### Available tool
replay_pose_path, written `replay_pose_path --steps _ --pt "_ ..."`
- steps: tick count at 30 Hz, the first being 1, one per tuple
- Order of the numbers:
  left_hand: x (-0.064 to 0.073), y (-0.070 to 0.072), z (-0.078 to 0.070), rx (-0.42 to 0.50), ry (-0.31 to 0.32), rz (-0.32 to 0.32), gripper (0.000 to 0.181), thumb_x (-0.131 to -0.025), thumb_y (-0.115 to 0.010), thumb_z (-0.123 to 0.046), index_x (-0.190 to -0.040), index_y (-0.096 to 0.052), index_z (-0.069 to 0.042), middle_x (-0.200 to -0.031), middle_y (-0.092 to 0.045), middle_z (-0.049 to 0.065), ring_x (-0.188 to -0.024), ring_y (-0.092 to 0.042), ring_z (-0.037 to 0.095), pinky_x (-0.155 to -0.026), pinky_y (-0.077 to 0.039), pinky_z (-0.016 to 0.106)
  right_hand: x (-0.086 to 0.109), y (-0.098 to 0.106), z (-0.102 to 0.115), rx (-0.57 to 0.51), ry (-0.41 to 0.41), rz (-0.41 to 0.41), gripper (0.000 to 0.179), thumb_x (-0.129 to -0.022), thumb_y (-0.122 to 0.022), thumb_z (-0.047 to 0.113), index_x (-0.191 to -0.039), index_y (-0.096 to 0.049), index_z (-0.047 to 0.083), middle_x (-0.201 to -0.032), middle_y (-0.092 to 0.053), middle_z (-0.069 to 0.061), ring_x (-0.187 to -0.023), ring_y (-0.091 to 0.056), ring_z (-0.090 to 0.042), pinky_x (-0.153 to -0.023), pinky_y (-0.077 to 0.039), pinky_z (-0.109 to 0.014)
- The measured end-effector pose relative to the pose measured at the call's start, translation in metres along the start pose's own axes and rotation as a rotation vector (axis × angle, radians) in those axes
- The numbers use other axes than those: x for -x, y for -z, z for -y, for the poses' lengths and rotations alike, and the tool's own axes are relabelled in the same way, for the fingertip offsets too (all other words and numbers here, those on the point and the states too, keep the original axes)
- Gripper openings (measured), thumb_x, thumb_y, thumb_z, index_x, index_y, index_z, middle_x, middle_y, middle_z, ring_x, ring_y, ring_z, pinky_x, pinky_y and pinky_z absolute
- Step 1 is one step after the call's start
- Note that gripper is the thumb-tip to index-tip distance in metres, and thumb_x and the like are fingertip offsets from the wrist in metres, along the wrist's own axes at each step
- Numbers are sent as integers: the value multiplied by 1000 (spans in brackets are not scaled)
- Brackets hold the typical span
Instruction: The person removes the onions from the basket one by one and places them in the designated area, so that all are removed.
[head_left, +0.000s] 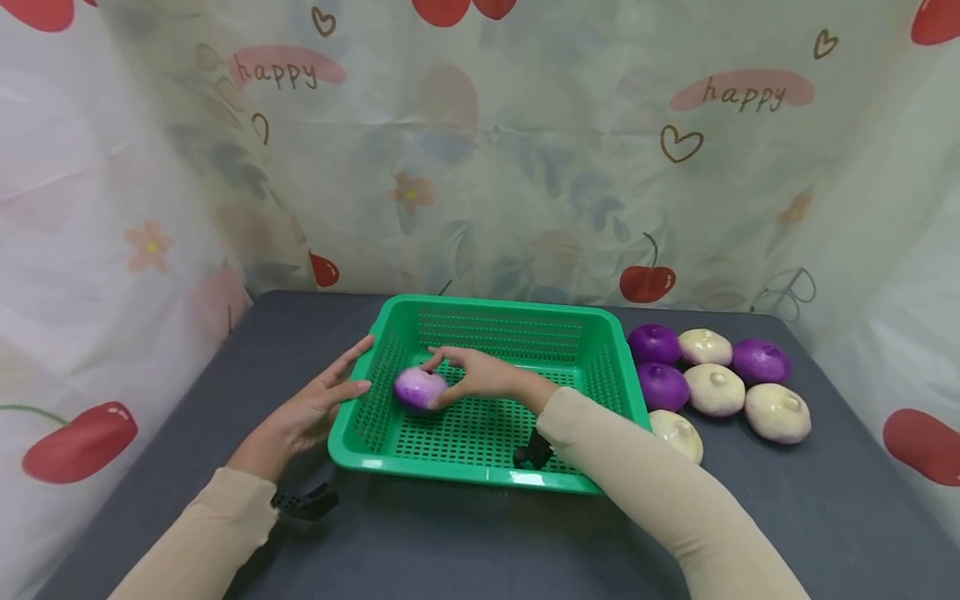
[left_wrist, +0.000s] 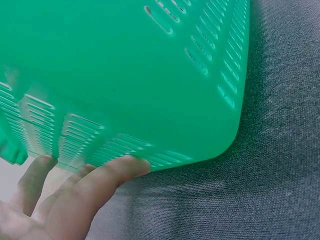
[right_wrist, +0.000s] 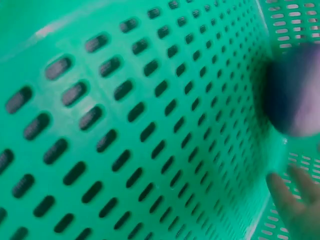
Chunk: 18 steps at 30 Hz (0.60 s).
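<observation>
My right hand (head_left: 480, 377) reaches into a green plastic basket (head_left: 480, 477), its thumb and forefinger pinching a purple-and-white turnip (head_left: 418, 389) close above the slotted floor near the left wall. In the right wrist view the same turnip (right_wrist: 296, 92) is blurred at the right edge, with two fingertips (right_wrist: 282, 195) below it. Against the basket's left side, my left hand (head_left: 303, 412) rests with fairly straight fingers. Its fingertips (left_wrist: 132, 165) touch the outer slotted wall in the left wrist view.
Several turnips, purple ones (head_left: 662, 387) and whitish ones (head_left: 715, 390), lie on the dark grey tabletop (head_left: 480, 550) right of the basket. A whitish one (head_left: 677, 435) sits close by its right wall, partly behind my sleeve. A printed curtain (head_left: 495, 167) surrounds the back and sides.
</observation>
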<state>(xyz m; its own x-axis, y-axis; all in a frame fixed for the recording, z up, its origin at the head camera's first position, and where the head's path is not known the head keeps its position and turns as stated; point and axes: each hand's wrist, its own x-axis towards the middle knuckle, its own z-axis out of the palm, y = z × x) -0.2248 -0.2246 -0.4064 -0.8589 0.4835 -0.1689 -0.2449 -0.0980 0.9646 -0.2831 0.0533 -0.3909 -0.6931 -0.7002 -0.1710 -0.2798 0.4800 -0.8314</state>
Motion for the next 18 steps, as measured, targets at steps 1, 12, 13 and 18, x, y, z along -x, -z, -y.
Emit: replay_pose_path --steps 1,12,13,18 --pt "0 0 0 -2 -1 -1 73 -101 -51 -17 -154 -8 -42 -161 -5 18 -122 -54 28 -91 -51 50 -1 0 0 -11 15 30 48 -82 -78 23 -125 -57 20 -156 -31 -4 -144 -27 -33 -111 -33 -50" --pt "0 0 2 -20 -7 -1 72 -102 -49 -16 -155 -7 -40 -160 -6 17 -124 -50 28 -92 -50 50 0 -8 4 -1 62 350 75 -84 -75 13 -149 -38 17 -148 -40 -9 -131 -44 -30 -95 -49 -33" --pt "1 0 2 -22 -8 -1 72 -102 -50 -16 -155 -7 -40 -160 -6 16 -125 -49 29 -93 -49 51 1 -9 4 9 64 369 76 -83 -76 13 -149 -38 19 -148 -39 -7 -132 -43 -27 -97 -48 -33" --pt "0 0 2 -31 -6 -7 72 -102 -50 -16 -155 -8 -41 -160 -6 16 -129 -44 33 -94 -48 54 1 -12 10 51 97 423 83 -80 -79 13 -150 -36 25 -149 -38 3 -133 -38 -16 -108 -38 -38"
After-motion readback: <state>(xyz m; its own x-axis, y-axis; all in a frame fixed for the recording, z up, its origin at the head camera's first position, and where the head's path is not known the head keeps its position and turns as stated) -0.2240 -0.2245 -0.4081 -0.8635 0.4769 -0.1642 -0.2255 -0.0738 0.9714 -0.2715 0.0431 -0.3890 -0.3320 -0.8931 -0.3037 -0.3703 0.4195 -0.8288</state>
